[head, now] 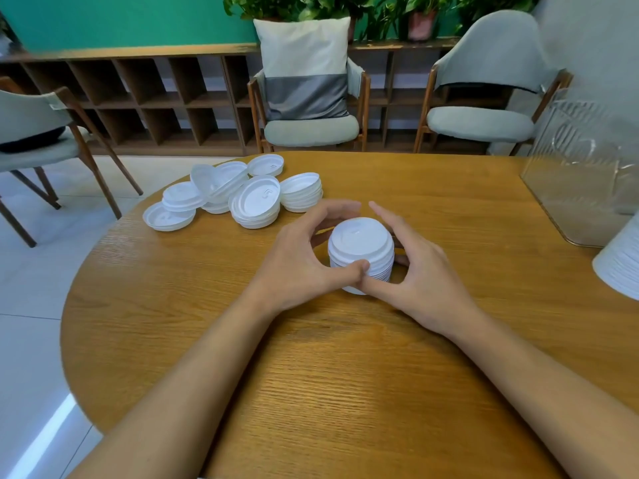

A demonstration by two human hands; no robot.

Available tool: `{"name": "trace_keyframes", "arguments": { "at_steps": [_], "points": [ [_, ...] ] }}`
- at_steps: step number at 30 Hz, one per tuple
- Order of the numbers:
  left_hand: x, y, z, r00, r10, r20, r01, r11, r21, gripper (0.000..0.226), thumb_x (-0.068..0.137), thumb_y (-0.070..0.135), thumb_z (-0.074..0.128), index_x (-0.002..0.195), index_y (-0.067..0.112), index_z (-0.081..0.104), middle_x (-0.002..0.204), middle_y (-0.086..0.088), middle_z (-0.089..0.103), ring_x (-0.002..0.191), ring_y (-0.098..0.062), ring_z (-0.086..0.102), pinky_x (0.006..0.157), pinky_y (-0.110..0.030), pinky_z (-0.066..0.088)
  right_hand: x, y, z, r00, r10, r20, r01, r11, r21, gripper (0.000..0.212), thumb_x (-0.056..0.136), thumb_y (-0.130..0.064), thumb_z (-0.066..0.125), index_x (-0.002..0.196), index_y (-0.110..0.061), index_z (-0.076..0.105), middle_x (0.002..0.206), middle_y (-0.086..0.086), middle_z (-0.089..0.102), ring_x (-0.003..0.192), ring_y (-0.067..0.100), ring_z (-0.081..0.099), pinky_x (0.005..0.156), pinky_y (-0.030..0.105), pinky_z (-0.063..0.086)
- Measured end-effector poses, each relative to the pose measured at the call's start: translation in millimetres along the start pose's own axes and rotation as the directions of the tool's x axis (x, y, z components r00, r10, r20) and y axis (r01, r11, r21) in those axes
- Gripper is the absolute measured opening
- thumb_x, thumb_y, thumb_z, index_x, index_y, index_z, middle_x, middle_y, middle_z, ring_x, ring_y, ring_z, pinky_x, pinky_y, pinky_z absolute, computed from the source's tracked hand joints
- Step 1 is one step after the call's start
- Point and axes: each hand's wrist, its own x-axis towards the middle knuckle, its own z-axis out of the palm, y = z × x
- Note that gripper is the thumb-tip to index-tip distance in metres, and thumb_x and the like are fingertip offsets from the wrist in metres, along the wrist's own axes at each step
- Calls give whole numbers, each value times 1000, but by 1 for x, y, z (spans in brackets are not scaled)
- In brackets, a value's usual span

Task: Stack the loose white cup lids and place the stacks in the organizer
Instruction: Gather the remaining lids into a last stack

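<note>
A stack of white cup lids [359, 243] stands upright on the round wooden table [345, 375] in the middle. My left hand [304, 261] curls round its left side, thumb on the front of the stack. My right hand [418, 267] cups its right side with fingers fairly straight, thumb at the stack's base. Both thumbs meet in front. A heap of loose white lids [235, 195] lies at the table's far left, some nested in short piles, some tilted. The clear plastic organizer [581, 174] stands at the far right of the table.
A stack of white paper cups [619, 267] lies at the right edge, near the organizer. Grey chairs [311, 129] stand beyond the table's far rim, with a wooden shelf unit [155, 98] and plants behind them. The table's left edge drops to a tiled floor.
</note>
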Motion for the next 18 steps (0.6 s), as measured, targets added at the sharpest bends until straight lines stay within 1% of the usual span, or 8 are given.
{"name": "trace_keyframes", "arguments": {
  "at_steps": [3,6,7,9,11,12,15,18],
  "points": [
    [-1,1,1,1000,2,7,-1,1000,-15,72,76,8,91,139,23,60,134,8,67,132,-10,60,115,-40,48,0,1,0,1000,-16,14,16,1000,2,94,78,-57,80,159,-43,35,154,-24,47,141,-2,45,113,41,47],
    [-2,2,5,1000,14,-18,-14,1000,-7,68,75,17,95,135,23,62,131,10,69,129,-10,62,113,-38,49,0,2,0,999,-28,16,28,1000,-5,94,76,-57,79,158,-43,37,153,-22,49,140,-2,45,113,39,46],
    [-2,3,6,999,13,-33,-14,1000,-6,67,75,22,96,134,23,63,130,11,69,128,-9,62,113,-38,49,1,1,0,1000,-27,15,27,1000,-8,94,76,-57,81,158,-42,38,152,-21,50,139,-3,46,113,36,46],
    [-2,3,8,997,5,-76,-6,1000,-17,64,75,31,95,132,24,65,128,13,70,126,-8,63,111,-38,50,1,0,0,1000,-19,13,19,1000,-8,96,74,-60,84,158,-42,40,148,-21,52,136,-7,47,111,24,43],
    [-2,2,10,994,5,-110,-7,1000,-12,62,76,31,95,130,24,66,126,13,71,125,-9,64,110,-39,52,1,0,0,1000,-16,7,16,1000,-27,97,72,-59,86,157,-41,41,143,-20,55,131,-8,49,104,11,39],
    [-2,1,10,993,8,-118,-8,1000,-4,62,75,31,95,130,24,66,125,13,71,124,-8,65,109,-39,52,1,0,0,1000,-14,8,14,999,-39,97,73,-57,87,157,-41,42,140,-20,56,129,-9,49,101,7,37],
    [-3,3,12,990,26,-138,-24,1000,18,62,74,29,96,129,23,67,123,13,72,123,-7,65,108,-36,53,0,-1,0,1000,1,16,0,999,-52,97,73,-55,88,157,-40,42,135,-22,56,125,-11,48,96,3,35],
    [-3,3,14,990,16,-142,-13,1000,24,62,74,29,96,128,21,67,122,12,72,122,-6,65,107,-34,53,0,0,0,1000,14,27,-13,999,-49,97,74,-56,86,158,-41,41,133,-23,55,124,-8,49,97,6,37]
  ]
}}
